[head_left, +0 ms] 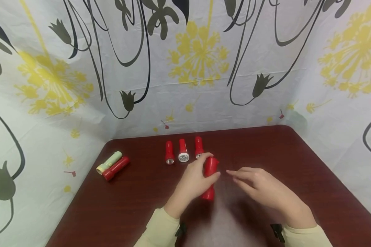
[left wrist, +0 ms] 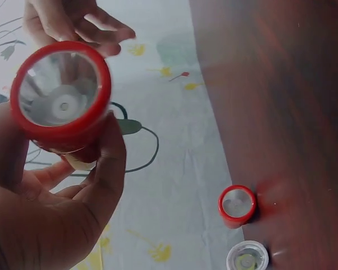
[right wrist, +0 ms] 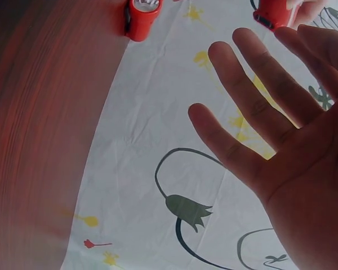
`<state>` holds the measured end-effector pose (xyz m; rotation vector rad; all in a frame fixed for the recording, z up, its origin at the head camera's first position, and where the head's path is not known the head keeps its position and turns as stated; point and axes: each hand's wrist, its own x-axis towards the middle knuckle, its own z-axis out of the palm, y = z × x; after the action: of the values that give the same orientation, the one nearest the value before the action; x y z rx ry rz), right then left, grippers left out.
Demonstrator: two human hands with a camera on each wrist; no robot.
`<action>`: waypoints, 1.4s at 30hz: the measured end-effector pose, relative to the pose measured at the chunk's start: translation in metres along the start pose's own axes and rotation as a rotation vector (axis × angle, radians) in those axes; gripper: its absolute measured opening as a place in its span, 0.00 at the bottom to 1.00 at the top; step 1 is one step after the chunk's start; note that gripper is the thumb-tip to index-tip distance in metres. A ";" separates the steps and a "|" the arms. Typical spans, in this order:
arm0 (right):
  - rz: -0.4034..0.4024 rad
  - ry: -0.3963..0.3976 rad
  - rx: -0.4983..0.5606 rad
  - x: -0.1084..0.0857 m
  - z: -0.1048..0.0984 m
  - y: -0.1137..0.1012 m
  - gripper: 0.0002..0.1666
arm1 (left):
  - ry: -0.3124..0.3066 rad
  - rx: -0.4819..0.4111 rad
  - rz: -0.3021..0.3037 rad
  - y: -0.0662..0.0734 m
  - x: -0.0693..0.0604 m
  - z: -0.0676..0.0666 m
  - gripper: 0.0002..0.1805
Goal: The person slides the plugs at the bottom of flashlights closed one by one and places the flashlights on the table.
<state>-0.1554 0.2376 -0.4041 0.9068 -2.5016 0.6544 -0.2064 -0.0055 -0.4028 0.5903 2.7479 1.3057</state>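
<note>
Noted at left of worktop (head_left: 136, 206): pale green flashlight (head_left: 110, 162) and plain red flashlight (head_left: 115, 168), side by side, both slanted. Toward the back, near the middle: row of three red flashlights (head_left: 182, 147), lens ends toward the near side. In front of the row: left hand (head_left: 188, 178), grip narrow, thumb and fingers curled round the barrel of the held flashlight (head_left: 211, 166). Position of held flashlight: at the right side of the left hand, between both hands, in contact with the left only, apparently raised off the worktop. Long axis roughly near-to-far, crosswise to the fingers of the right hand (head_left: 262, 187); lens end judged pointed back toward the near side, full lens visible in the left wrist view. Exact tilt not determinable. Farthest right: right hand, grip wide, fingers extended toward the barrel, nothing held, short gap visible.
</note>
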 end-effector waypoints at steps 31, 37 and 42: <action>0.172 -0.199 0.007 -0.020 -0.007 0.010 0.19 | -0.026 0.555 -0.107 -0.039 0.216 0.073 0.17; 0.183 -0.195 -0.017 -0.026 -0.011 0.011 0.18 | -0.042 0.627 -0.107 -0.043 0.230 0.080 0.11; 0.188 -0.201 -0.008 -0.027 -0.013 0.013 0.18 | -0.038 0.640 -0.092 -0.035 0.225 0.079 0.13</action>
<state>-0.1424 0.2671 -0.4113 0.7740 -2.7926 0.6384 -0.4102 0.1128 -0.4520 0.4888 3.0900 0.3651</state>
